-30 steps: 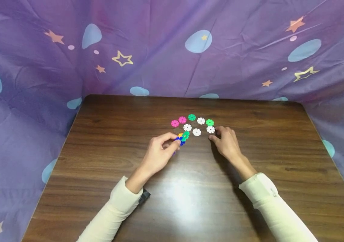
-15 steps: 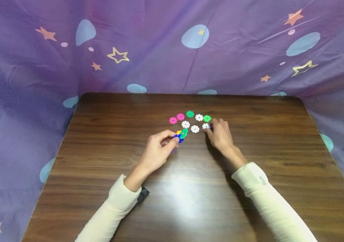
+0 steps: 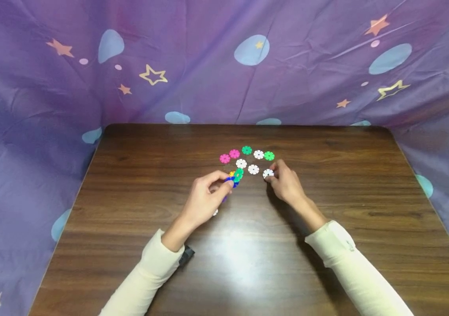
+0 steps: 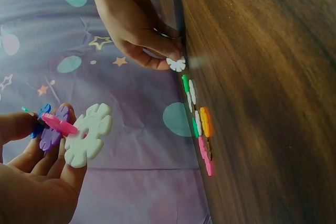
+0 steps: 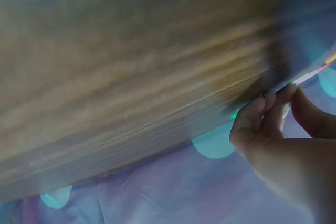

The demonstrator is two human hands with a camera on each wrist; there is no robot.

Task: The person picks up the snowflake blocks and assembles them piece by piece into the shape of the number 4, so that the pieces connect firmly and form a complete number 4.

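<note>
My left hand (image 3: 202,199) pinches a cluster of slotted snowflake discs joined together. In the left wrist view the cluster shows a white disc (image 4: 89,136) at its near end, then a pink disc (image 4: 59,124), a purple disc (image 4: 51,136) and a blue disc (image 4: 41,120). A green disc (image 3: 238,175) tops it in the head view. Between thumb and fingers, my right hand (image 3: 287,184) pinches a loose white disc (image 3: 268,174), tilted up at the table. Fingers hide part of the cluster, and the right wrist view mostly hides the pinched disc.
Beyond the hands, loose discs lie on the wooden table (image 3: 137,184): pink (image 3: 224,158), dark green (image 3: 246,150), light green (image 3: 269,156) and several white (image 3: 253,169). An orange disc (image 3: 231,174) lies behind the left fingers. A purple patterned curtain (image 3: 200,57) hangs around the table.
My right hand has moved in to the white disc at the right of the group, pinched it and drawn it toward me, away from the light green one. My left hand keeps its hold.
</note>
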